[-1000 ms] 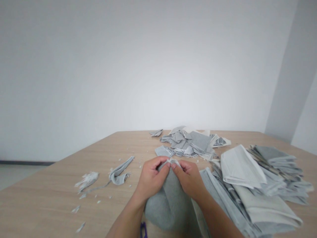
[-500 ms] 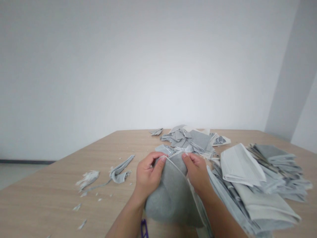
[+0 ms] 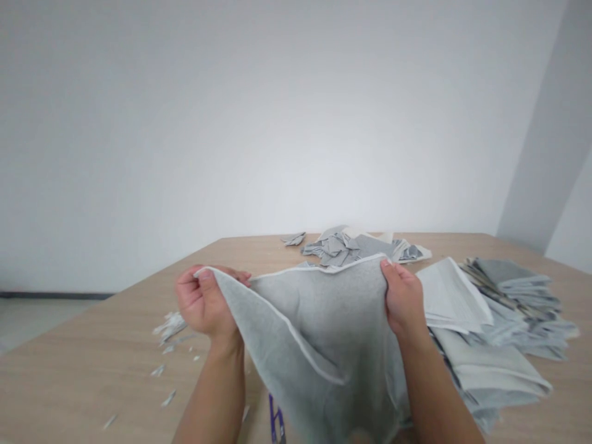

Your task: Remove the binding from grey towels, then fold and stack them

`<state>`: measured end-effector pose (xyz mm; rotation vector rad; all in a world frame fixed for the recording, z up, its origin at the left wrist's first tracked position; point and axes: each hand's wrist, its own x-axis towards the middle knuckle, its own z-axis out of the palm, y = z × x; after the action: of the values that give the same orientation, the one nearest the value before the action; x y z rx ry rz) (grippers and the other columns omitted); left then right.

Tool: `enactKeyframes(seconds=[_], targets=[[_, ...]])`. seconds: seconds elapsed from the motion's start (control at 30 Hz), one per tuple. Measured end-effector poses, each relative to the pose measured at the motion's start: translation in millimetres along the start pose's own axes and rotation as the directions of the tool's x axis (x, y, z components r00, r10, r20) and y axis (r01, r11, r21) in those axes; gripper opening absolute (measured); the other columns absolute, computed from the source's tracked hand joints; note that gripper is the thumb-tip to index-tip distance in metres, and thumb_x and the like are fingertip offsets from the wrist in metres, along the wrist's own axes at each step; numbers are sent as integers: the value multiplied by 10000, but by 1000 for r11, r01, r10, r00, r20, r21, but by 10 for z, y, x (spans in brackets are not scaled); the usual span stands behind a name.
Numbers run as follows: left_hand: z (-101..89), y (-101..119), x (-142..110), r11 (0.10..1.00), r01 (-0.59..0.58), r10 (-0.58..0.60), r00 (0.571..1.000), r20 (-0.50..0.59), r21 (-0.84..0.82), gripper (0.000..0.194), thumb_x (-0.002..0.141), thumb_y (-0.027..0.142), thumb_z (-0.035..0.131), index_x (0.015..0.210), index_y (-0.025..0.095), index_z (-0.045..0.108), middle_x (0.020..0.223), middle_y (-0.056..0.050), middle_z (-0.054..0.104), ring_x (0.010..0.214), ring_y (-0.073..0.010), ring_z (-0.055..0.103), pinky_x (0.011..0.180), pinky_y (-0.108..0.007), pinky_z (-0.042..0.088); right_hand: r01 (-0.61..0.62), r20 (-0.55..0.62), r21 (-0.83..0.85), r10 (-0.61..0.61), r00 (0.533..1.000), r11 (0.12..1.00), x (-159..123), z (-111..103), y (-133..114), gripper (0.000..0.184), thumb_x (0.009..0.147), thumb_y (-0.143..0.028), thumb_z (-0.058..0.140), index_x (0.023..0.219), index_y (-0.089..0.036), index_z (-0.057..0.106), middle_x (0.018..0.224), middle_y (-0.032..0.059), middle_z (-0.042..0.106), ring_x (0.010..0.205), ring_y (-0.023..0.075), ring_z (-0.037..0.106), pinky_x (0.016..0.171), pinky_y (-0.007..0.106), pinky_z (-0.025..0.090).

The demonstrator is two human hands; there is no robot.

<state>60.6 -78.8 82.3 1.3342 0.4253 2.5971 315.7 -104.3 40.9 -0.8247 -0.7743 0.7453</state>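
A grey cloth with a pale hemmed edge is stretched between my two hands above the table. My left hand pinches its upper left edge between thumb and fingers. At the upper right corner, my right hand grips the fabric with the thumb on top. The cloth's left part folds over towards me, and its lower part hangs down past the bottom of the view. Just left of the hanging fabric lies a purple-handled tool, partly cut off by the frame edge; its kind is unclear.
Folded cloths are stacked on the right of the wooden table, with a white folded cloth on top. Grey scraps are heaped at the far edge. White shreds and small bits lie to the left.
My hands have moved apart, the left one outward to the left and the right one slightly right. The cloth, bunched before, is now spread open between them.
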Motion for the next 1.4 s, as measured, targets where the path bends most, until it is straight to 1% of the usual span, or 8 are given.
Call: enactKeyframes(seconds=[0.17, 0.3, 0.47, 0.63, 0.87, 1.1, 1.23, 1.4], targets=[[-70, 33, 330, 986, 17, -2, 996, 88, -166, 98, 866, 288, 475, 915, 210, 443, 558, 63, 536, 457, -133, 538, 547, -337, 523, 44, -19, 42, -43, 999, 998, 49, -34, -165, 317, 671, -446, 680, 778, -151, 643, 602, -14, 594, 549, 121, 499, 539, 248, 387], [-96, -4, 464, 974, 124, -96, 984, 152, -191, 147, 847, 330, 511, 916, 218, 447, 562, 53, 535, 519, -140, 574, 581, -338, 528, 146, -33, 8, -146, 989, 989, 99, -48, -382, 293, 688, -445, 668, 709, -158, 611, 535, -34, 542, 510, 107, 475, 498, 231, 362], [-105, -31, 566, 958, 182, -158, 980, 124, -223, 151, 823, 332, 541, 857, 207, 463, 544, 43, 530, 510, -154, 566, 579, -377, 526, 241, -92, -50, -244, 965, 969, 261, -169, -544, 298, 677, -446, 678, 666, -161, 590, 519, -53, 502, 467, 83, 409, 444, 212, 318], [-160, -56, 609, 930, 268, -241, 961, 134, -251, 132, 830, 316, 534, 789, 201, 483, 531, 60, 498, 527, -106, 542, 698, -362, 536, 266, -127, -63, -273, 954, 962, 399, -302, -544, 301, 684, -449, 671, 649, -164, 579, 530, -62, 472, 460, 76, 381, 416, 210, 279], [-246, -108, 591, 911, 391, -302, 849, 434, -130, 179, 750, 310, 637, 735, 186, 509, 464, 82, 407, 416, -72, 430, 636, -396, 563, 291, -92, -125, -303, 948, 948, 483, -272, -468, 311, 719, -456, 630, 616, -180, 531, 510, -72, 410, 478, 83, 360, 445, 219, 288], [-93, -338, 676, 915, 374, -397, 773, 496, 150, 133, 630, 172, 632, 623, 163, 500, 443, 69, 440, 430, -70, 448, 658, -388, 569, 302, 114, -382, -279, 953, 874, 647, 21, -355, 359, 779, -461, 534, 563, -182, 470, 504, -61, 359, 493, 86, 318, 449, 233, 239], [-8, -435, 893, 932, 345, -355, 818, 452, 109, 135, 573, 140, 561, 690, 173, 501, 471, 86, 436, 448, -62, 455, 720, -411, 556, 409, 156, -465, -383, 911, 785, 762, 121, -406, 383, 791, -448, 518, 529, -189, 413, 509, -58, 322, 506, 86, 290, 453, 239, 211], [-46, -507, 1071, 981, 180, -140, 924, 356, -79, 235, 531, 120, 494, 752, 198, 479, 490, 106, 386, 490, -60, 467, 853, -436, 501, 308, 24, -304, -316, 948, 902, 983, 24, -370, 311, 785, -446, 503, 619, -183, 502, 522, -59, 380, 502, 94, 330, 456, 231, 259]])
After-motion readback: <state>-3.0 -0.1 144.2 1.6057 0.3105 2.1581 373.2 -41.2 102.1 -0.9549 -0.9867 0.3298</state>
